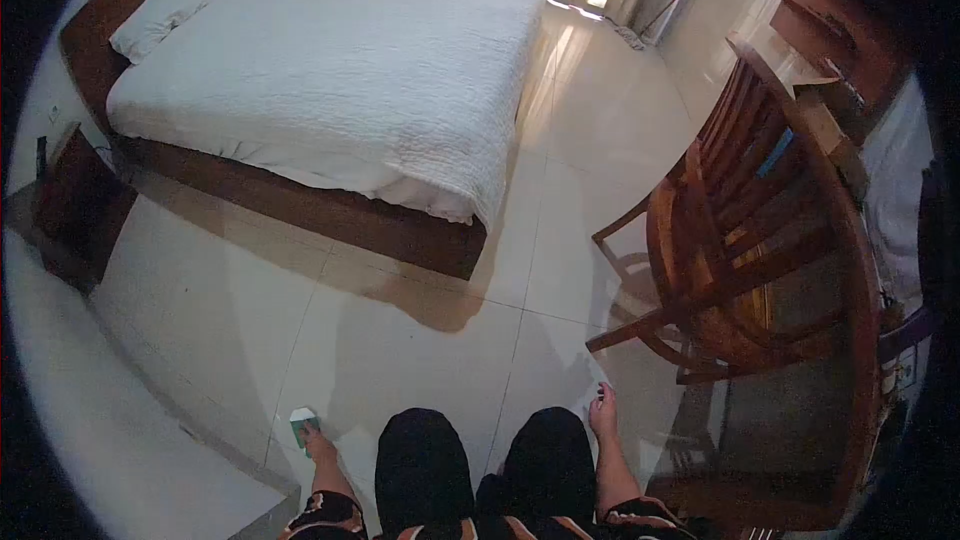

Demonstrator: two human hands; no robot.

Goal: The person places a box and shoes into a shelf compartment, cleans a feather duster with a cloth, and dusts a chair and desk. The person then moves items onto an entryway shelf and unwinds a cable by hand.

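My left hand (318,441) is closed round a small green and white object (303,424), low at the left above the tiled floor. At the right of my knees, my right hand (602,412) has its fingers curled together at a thin pale piece (597,372), which looks like paper or cloth. My knees in dark trousers (424,460) lie between the two hands.
A bed with a white cover (330,70) and a wooden base (300,198) stands ahead. Wooden chairs (700,240) stand close at the right. A dark wooden cabinet (80,205) is at the left. A mop (632,36) leans near the curtained window.
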